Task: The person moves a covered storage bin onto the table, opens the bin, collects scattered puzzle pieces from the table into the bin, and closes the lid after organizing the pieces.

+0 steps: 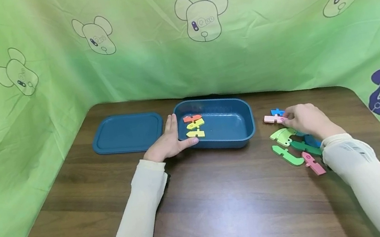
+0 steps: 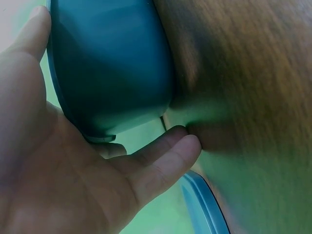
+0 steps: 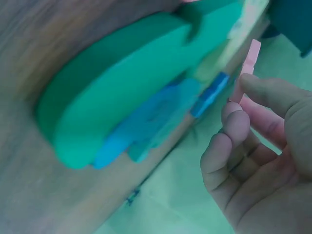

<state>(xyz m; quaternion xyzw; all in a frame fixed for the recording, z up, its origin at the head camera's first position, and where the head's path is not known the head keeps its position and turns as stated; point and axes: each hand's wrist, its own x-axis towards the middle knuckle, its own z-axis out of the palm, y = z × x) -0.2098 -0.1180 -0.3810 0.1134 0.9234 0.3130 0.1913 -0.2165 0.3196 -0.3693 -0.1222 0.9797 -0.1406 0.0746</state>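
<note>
My left hand (image 1: pixel 169 141) rests at the left end of a dark blue plastic box (image 1: pixel 232 143), fingers extended along the outside and thumb across the near rim. In the left wrist view, the thumb of the left hand (image 2: pixel 73 170) touches the edge of the box (image 2: pixel 112 53). Inside lie one orange puzzle piece (image 1: pixel 192 118) and two yellow puzzle pieces (image 1: pixel 196 133). To the right of the box, my right hand (image 1: pixel 308 118) pinches a pink puzzle piece (image 1: pixel 271 119) between thumb and fingertips; the right wrist view shows this pink piece (image 3: pixel 251 57) raised on edge.
A blue lid (image 1: pixel 128 132) lies left of the box. Around the right hand are a blue piece (image 1: pixel 277 112), a light green piece with eyes (image 1: pixel 283 136), a curved green piece (image 1: pixel 288 155), a dark green piece (image 1: pixel 304 147) and a darker pink piece (image 1: pixel 313 163). A green curtain (image 1: pixel 167 72) hangs behind the table.
</note>
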